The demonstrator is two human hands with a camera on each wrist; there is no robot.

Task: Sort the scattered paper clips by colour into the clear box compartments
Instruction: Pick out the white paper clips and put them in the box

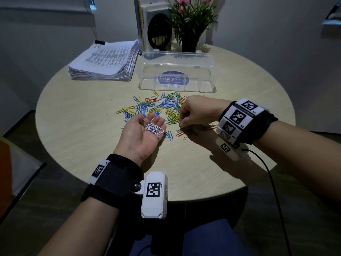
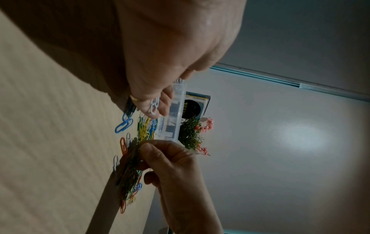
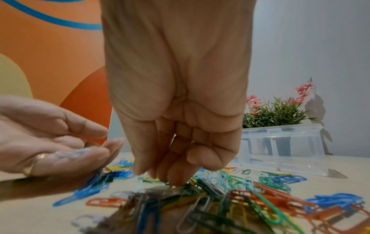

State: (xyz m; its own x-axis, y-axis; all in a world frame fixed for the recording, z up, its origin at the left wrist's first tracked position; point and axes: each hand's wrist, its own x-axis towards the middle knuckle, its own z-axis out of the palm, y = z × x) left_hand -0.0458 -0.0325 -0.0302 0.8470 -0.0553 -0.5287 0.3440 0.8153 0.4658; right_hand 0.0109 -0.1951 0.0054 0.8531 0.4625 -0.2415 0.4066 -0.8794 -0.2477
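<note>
Round pale wooden table (image 1: 77, 115) carries everything. Left hand (image 1: 142, 133) lies palm up, fingers relaxed, cradling white paper clips (image 1: 155, 128). Just beside it, right hand (image 1: 195, 113) curls its fingers down into the scattered clips (image 1: 156, 106); whether it pinches one is unclear. Beyond both hands stands the clear box (image 1: 177, 71).

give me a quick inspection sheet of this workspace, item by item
surface: round pale wood-grain table.
job's things: mixed-colour paper clips scattered mid-table; clear box behind them, no clips seen inside; white clips gathered on the left palm.
clutter: stack of printed papers at the far left; potted plant and a boxed item behind the box.
hands: left hand palm up, fingers relaxed, carrying the white clips; right hand fingers curled down into the pile, whether it pinches a clip cannot be told.
cables: black cable running from the right wrist unit.
surroundings: plain walls, dim light; an orange chair at the left edge.
</note>
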